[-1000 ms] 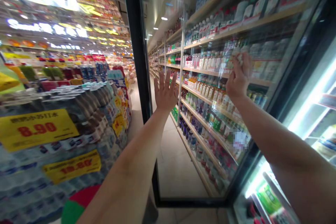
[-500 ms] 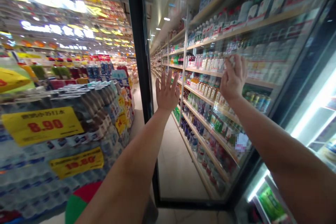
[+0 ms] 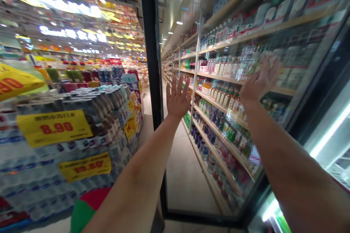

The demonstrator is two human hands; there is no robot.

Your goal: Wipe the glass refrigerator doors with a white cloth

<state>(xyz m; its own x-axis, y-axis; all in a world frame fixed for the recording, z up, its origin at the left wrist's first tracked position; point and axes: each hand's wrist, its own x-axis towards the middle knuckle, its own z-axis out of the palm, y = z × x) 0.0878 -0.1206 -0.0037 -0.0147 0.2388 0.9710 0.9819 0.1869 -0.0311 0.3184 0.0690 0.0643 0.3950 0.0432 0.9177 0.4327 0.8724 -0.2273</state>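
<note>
A black-framed glass cooler door stands swung out before me. My left hand lies flat near its left edge, fingers spread, with nothing in it; it appears to press on the glass. Higher up and to the right, my right hand is against the pane, its fingers smeared by motion. Under those fingers shows a pale, crumpled cloth, partly hidden and blurred. Rows of bottles on shelves are visible through the glass.
Shrink-wrapped bottle packs are stacked on the left, with a yellow price sign. A red and green round object sits low by my left arm. The lit cooler interior is at right. Pale floor shows through the door.
My right hand has moved to the right across the glass, with the pale cloth under its fingers. My left hand stays at the same part of the door. The view has shifted slightly left.
</note>
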